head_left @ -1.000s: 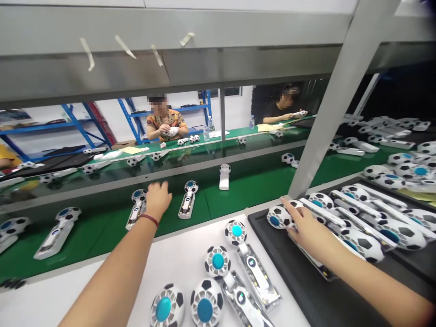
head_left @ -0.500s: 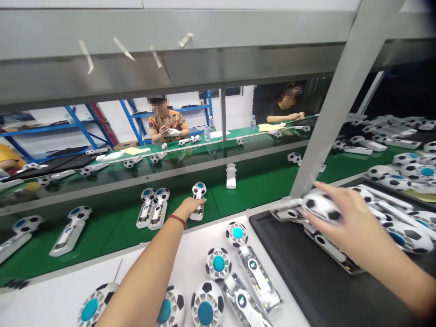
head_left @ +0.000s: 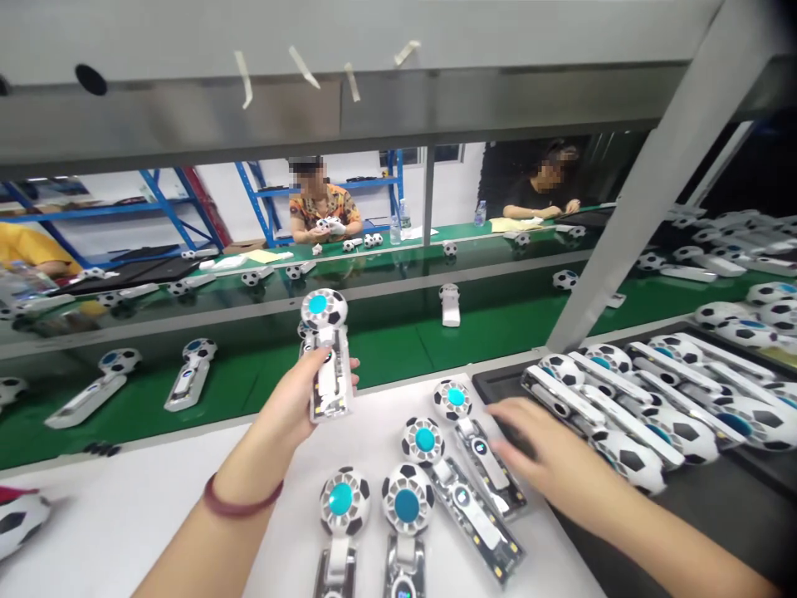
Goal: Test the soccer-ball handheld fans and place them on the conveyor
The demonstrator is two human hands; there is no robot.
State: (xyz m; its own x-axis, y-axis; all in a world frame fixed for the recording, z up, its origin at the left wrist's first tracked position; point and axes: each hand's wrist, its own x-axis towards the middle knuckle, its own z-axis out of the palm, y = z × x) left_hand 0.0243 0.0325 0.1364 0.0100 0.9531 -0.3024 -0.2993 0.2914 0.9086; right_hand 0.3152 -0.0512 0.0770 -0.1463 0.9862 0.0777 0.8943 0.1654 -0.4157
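My left hand [head_left: 306, 390] is closed around a handheld fan [head_left: 332, 384] with a soccer-ball head and a clear-cased handle, raised over the near edge of the green conveyor. Another ball head shows partly behind it. My right hand [head_left: 529, 448], fingers apart, hovers at a similar fan [head_left: 491, 465] lying on the white work surface [head_left: 187, 498]; whether the fingertips touch it I cannot tell. Beside that one lie another fan [head_left: 464, 498] and two more fans [head_left: 340, 502] [head_left: 408, 502], with blue centres facing up and their lower handles cut off by the frame.
A black tray [head_left: 623, 531] at right holds several fans in rows. The green conveyor [head_left: 398, 353] carries more fans, including a white one [head_left: 450, 306]. A slanted metal post [head_left: 647, 183] rises beside the tray. Two co-workers [head_left: 324, 208] [head_left: 541, 195] sit across the line.
My left hand has lifted a fan off the conveyor and drawn it nearer. My right hand has let go of a fan in the tray and moved left to the fans on the white surface.
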